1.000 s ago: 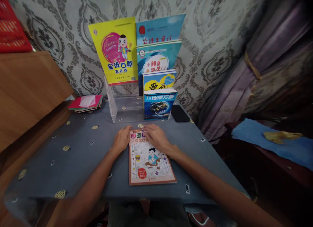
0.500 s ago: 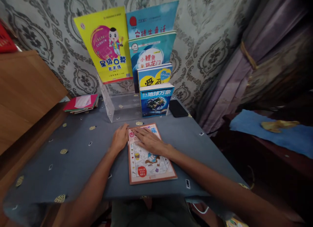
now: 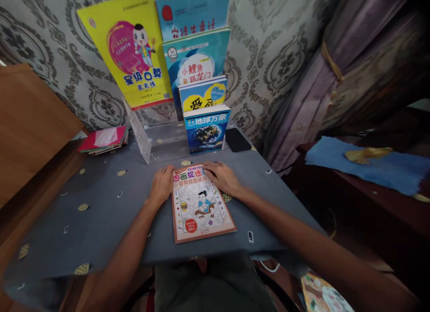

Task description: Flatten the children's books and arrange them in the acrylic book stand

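Note:
A thin picture book [image 3: 191, 204] with a brown-orange border and a drawn figure in blue on its cover lies flat on the cloth-covered table, close to its front edge. At the book's upper left corner is my left hand [image 3: 162, 184], its bent fingers closed on the edge. My right hand [image 3: 223, 179] has its fingers over the upper right corner and covers the end of the title. Its thumb is hard to make out. Most of the cover shows between the two hands.
Behind the book, a clear acrylic stand [image 3: 139, 135] holds a yellow workbook [image 3: 134, 85] and several blue books [image 3: 206, 135]. A black phone [image 3: 238, 140] lies to the right. Pink-covered booklets [image 3: 102, 140] are stacked at the left. A blue cloth [image 3: 322, 157] drapes a dark surface at far right.
My right hand has slid right across the cover to its upper right corner, uncovering the title and drawing. My left hand stays at the left edge. The view has shifted slightly.

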